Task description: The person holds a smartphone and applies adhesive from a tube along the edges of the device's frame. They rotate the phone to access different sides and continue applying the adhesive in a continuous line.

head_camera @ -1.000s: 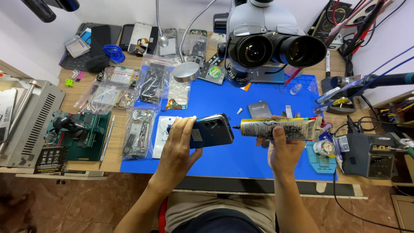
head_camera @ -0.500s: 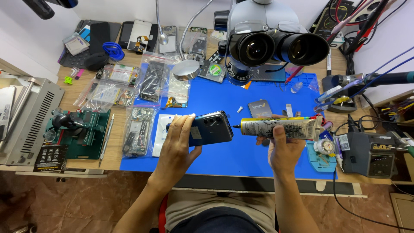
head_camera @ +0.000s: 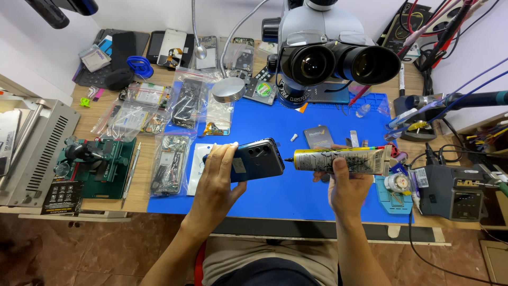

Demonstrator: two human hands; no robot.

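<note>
Head view: glue tube meets phone above the blue mat.
Left hand grips the phone; right hand clasps the tube, nozzle at the phone's edge. Best squeezed gently, phone held steady.

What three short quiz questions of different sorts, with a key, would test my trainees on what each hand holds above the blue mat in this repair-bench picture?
1. True or false: the left hand holds the dark blue smartphone with its camera cluster facing up.
2. Which points at the smartphone's edge: the nozzle or the crimped end of the squeezed, crinkled adhesive tube in the right hand?
3. Multiple choice: the grey stereo microscope stands A) at the far edge of the blue silicone work mat, B) on the floor, C) on the grey metal box at the left.

Key: 1 true; 2 the nozzle; 3 A.
</note>
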